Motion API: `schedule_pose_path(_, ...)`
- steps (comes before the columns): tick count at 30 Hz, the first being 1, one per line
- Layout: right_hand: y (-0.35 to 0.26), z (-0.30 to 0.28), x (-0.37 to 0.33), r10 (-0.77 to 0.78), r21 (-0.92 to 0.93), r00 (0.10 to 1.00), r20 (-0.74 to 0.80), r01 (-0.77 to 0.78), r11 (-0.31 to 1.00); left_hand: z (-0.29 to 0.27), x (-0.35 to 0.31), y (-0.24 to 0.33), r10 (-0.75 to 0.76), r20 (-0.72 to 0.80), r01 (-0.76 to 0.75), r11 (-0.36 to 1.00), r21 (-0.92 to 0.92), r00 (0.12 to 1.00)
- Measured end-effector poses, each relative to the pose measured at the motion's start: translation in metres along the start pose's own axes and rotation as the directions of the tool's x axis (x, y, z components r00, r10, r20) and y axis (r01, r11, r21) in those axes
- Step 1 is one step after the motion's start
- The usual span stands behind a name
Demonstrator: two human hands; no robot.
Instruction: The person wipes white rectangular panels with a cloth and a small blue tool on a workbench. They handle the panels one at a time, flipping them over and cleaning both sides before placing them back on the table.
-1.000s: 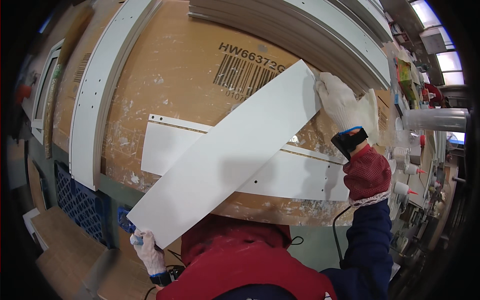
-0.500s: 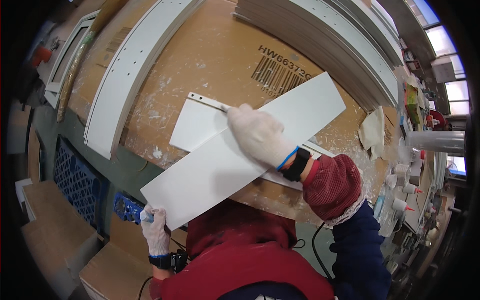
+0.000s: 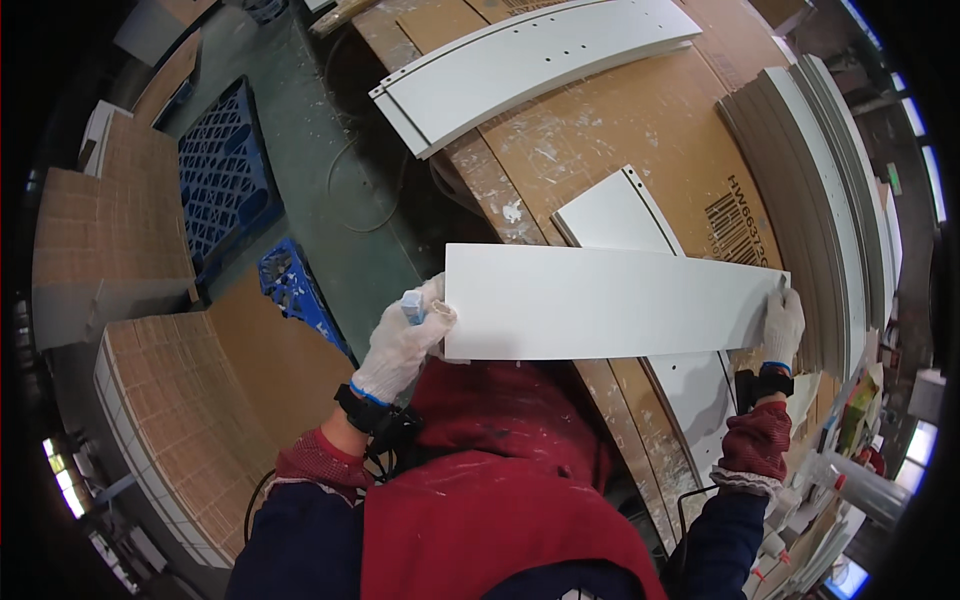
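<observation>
A plain white panel [image 3: 610,300] lies crosswise in front of me, lifted at its left end past the table's edge. My left hand [image 3: 405,335], in a white knit glove, is closed on that left end. A small light-blue block [image 3: 412,308] sits between its fingers as well. My right hand [image 3: 784,325], gloved too, is closed round the panel's right end. Beneath crosses a second white panel [image 3: 618,215] with a grooved edge and small holes, its middle hidden by the upper one.
The cardboard-covered table [image 3: 540,150] carries a holed white panel [image 3: 530,70] at the far side and a stack of white panels [image 3: 800,200] to the right. Left stand wood-coloured stacks [image 3: 165,420], a blue pallet [image 3: 228,170] and a blue plastic piece [image 3: 295,290].
My view has turned toward the left. The upper panel has swung from slanting to nearly level. My right hand has shifted from its middle to its right end; my left hand keeps the left end.
</observation>
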State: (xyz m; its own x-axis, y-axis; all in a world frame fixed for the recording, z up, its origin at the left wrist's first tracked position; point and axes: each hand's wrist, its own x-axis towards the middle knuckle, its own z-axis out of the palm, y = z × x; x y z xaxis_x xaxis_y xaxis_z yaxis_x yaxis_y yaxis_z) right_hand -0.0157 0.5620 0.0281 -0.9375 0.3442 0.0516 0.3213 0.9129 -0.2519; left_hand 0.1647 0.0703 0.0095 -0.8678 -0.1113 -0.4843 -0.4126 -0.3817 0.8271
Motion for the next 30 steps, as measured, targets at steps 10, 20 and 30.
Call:
schedule_pose_path(10, -0.167, 0.039, -0.101, -0.582, 0.041, 0.813, 0.026, 0.580, 0.813, -0.005, 0.003, -0.007, -0.006, 0.172, 0.043, 0.976, -0.211, 0.985)
schedule_pose_path(20, -0.285, 0.070, -0.246, -0.902, 0.597, 0.397, 0.169, 0.687, 0.414, -0.027, 0.005, -0.024, -0.041, 0.296, 0.250, 0.649, -0.718, 0.954)
schedule_pose_path(30, -0.222, 0.040, -0.135, -0.615, 0.303, 0.673, 0.412, 0.535, 0.789, 0.011, 0.012, -0.013, 0.023, 0.017, -0.020, 0.985, -0.170, 1.000)
